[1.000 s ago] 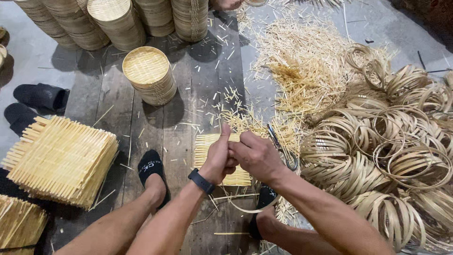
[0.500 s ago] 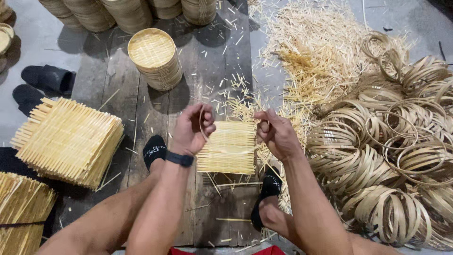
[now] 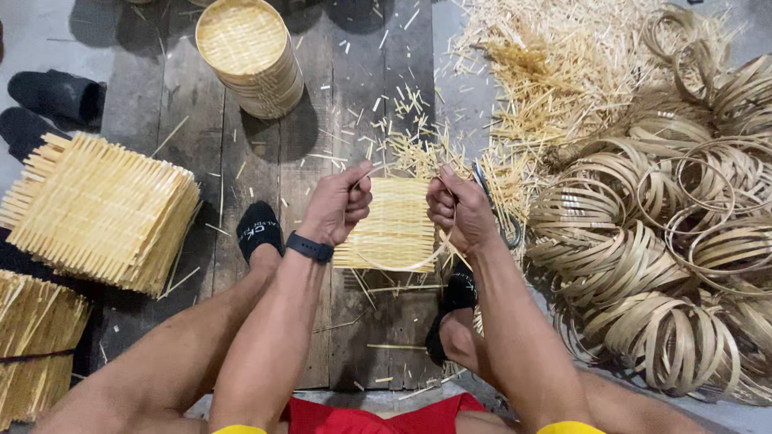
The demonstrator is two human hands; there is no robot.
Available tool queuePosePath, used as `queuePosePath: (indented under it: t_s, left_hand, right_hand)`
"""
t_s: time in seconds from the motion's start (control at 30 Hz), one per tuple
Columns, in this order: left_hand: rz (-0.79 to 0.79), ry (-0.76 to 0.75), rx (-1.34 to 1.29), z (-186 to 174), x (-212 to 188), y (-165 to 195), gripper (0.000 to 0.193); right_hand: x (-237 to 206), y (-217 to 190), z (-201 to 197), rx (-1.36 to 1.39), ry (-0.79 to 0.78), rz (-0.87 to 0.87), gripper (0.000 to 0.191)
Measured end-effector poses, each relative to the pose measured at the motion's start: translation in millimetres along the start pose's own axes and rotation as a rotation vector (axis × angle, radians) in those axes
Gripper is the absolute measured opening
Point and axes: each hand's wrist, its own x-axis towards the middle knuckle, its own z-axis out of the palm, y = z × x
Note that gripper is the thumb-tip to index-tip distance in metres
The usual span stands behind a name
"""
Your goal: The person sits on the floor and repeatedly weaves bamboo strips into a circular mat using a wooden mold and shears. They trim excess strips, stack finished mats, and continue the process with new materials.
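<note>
A square woven bamboo mat [image 3: 396, 221] lies on the wooden floor boards between my feet. My left hand [image 3: 338, 205] is closed on one end of a thin bent bamboo strip [image 3: 400, 266] at the mat's left edge. My right hand [image 3: 458, 210] grips the strip's other end at the mat's right edge. The strip curves in a loop under the mat's near side. A dark smartwatch sits on my left wrist.
A stack of round woven trays [image 3: 249, 55] stands at the back. Square woven mats [image 3: 96, 210] are piled at the left, with more [image 3: 36, 337] below them. Many bamboo hoops [image 3: 671, 241] fill the right. Loose bamboo offcuts [image 3: 539, 72] and black slippers [image 3: 56, 96] lie around.
Both hands were together over the mat, then moved apart to its left and right edges, pulling the thin strip into a loop around it. The camera tilted closer.
</note>
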Motion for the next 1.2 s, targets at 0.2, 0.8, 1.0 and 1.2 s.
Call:
queuePosePath:
  t_s: [0.2, 0.8, 1.0, 1.2]
  left_hand:
    - [-0.011, 0.159, -0.049, -34, 28, -10, 0.027]
    - [0.349, 0.639, 1.187, -131, 89, -122, 0.014]
    - [0.257, 0.683, 1.137, -139, 92, -126, 0.017]
    - [0.05, 0.687, 0.995, -147, 102, -124, 0.021]
  right_hand:
    - [7, -1, -26, -0.549, 0.116, 0.004, 0.032]
    - [64, 116, -122, -1.252, 0.561, -0.092, 0.027]
    - [55, 116, -124, -1.275, 0.486, -0.203, 0.024]
    - [57, 118, -124, -1.243, 0.53, -0.186, 0.021]
